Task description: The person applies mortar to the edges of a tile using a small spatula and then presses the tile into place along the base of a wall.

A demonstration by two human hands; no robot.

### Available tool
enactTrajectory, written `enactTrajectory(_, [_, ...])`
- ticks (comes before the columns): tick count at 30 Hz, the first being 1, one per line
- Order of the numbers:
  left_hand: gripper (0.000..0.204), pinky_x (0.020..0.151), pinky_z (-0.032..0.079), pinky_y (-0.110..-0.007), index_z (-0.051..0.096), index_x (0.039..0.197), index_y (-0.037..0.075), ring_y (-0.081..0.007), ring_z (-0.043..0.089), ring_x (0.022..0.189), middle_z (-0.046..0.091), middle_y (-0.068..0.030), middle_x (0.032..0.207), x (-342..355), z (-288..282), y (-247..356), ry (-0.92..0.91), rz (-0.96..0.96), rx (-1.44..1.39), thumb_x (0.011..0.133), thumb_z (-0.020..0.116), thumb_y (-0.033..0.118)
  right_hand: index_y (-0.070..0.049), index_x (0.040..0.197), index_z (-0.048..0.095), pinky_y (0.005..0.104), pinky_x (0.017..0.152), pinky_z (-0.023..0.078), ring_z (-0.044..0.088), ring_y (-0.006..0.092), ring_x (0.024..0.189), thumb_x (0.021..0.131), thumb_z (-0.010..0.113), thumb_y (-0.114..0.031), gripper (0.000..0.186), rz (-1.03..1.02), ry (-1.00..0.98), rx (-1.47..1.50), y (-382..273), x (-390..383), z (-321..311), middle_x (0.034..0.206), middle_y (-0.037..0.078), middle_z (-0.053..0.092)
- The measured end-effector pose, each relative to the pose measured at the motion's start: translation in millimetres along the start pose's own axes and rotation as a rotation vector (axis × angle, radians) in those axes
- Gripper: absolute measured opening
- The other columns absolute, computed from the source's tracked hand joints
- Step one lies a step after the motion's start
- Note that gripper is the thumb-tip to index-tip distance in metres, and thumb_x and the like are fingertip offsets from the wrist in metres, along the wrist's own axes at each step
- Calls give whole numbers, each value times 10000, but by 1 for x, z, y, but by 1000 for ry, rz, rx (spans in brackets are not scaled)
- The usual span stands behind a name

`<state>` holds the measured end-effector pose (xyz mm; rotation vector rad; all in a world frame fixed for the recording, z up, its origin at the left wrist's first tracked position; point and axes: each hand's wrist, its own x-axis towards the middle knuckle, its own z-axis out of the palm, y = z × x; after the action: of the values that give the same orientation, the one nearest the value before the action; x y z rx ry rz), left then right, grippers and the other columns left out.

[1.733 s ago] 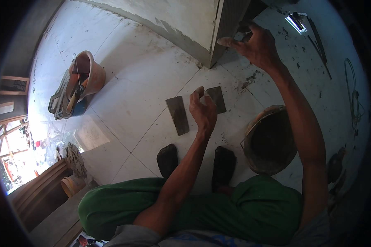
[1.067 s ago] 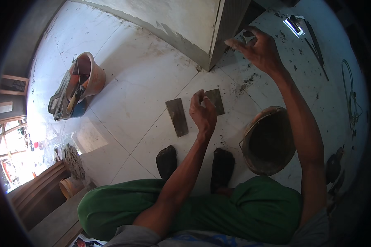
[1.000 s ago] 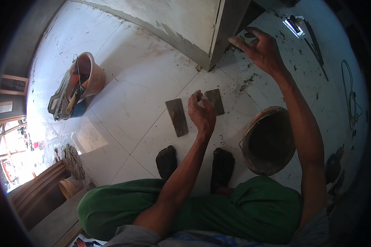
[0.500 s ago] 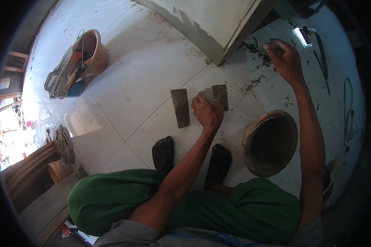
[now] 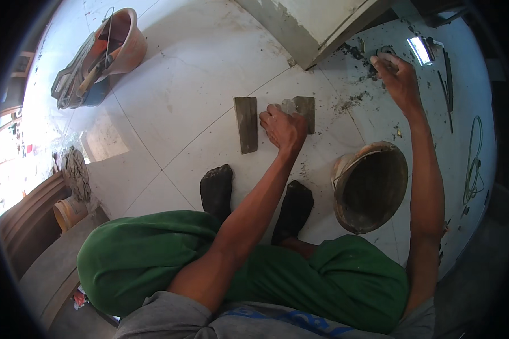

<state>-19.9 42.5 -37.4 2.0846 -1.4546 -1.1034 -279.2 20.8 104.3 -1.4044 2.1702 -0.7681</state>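
My left hand (image 5: 284,129) is closed around a pale, translucent piece (image 5: 288,105) whose kind I cannot make out. It is low over the floor, between two flat, grey-brown boards. The left board (image 5: 245,127) lies apart from my fingers; the right board (image 5: 306,113) is partly covered by my hand. Farther right, my right hand (image 5: 400,85) is raised with its fingers curled and pinched together above dark crumbs (image 5: 362,70). Whatever those fingers hold, if anything, is not plain; a small dark shape shows at their tips.
A dirty bucket (image 5: 345,195) is tipped toward me between my right foot and right forearm. An orange bucket (image 5: 134,48) with tools stands far left. A wall corner (image 5: 308,53) juts in at the top. A green cord loop (image 5: 474,161) and dark rods (image 5: 448,90) lie right.
The whole view has shifted, so the boards and feet sit higher in the picture. Both hands keep much the same grip and place over the floor.
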Motion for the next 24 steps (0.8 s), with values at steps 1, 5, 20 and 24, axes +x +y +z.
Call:
enactTrajectory(1, [492,1064,442,-528,566,1243,-43,-448,505,1269,517,-270,1285,-2,1,3,18,-9,-7,824,717,167,52,1174,748,316,818,543,683,139,872,985,740,-422,510,-32,29,33,2,0,0,957,106,771])
enactTrajectory(5, [533,1063,440,-529,540,1226,-72,-449,464,1291,474,-264,1294,-8,-5,-8,-5,76,40,798,749,168,44,1153,756,317,775,532,647,121,816,987,736,-409,482,-11,20,12,5,0,-1,907,86,754])
enactTrajectory(20, [570,1087,402,-504,554,1174,-120,-432,432,1270,439,-253,1303,-13,19,-20,71,97,141,763,776,207,34,1088,768,337,671,502,577,105,668,988,714,-357,407,-74,-129,86,46,5,25,698,27,646])
enactTrajectory(24, [635,1074,404,-516,541,1187,-113,-425,433,1261,445,-243,1287,-26,20,-5,60,105,192,755,821,259,39,1076,762,335,669,504,580,111,685,995,703,-345,396,-1,-374,10,46,-2,37,763,24,660])
